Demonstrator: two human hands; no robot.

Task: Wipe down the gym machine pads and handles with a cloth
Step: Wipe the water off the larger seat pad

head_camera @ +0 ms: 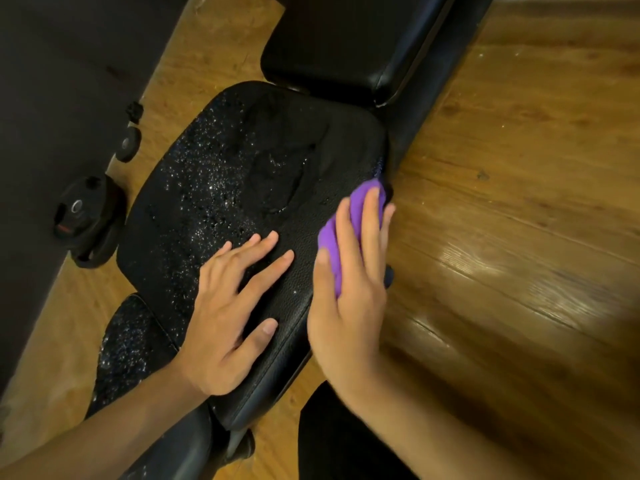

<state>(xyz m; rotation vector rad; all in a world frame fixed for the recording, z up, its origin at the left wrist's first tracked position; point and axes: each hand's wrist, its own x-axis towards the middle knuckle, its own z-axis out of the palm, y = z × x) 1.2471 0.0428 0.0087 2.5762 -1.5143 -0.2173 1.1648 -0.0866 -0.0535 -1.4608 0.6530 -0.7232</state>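
Observation:
A black padded seat [242, 174] of a gym bench fills the middle, its left half speckled with wet droplets and a smeared wet patch near the centre. My left hand [235, 306] lies flat on the seat's near part, fingers spread and straight. My right hand [349, 282] presses a purple cloth [332, 244] against the seat's right edge with straight fingers laid over it; most of the cloth is hidden under the hand. A second black pad [339, 50] continues beyond the seat, and a smaller droplet-covered pad [128, 344] sits at lower left.
Wooden floor [519, 168] spreads to the right. Black weight plates [86, 220] lie on the floor at left beside a dark mat [52, 81]. A small black wheel [129, 143] and a knob [135, 110] sit near the mat's edge.

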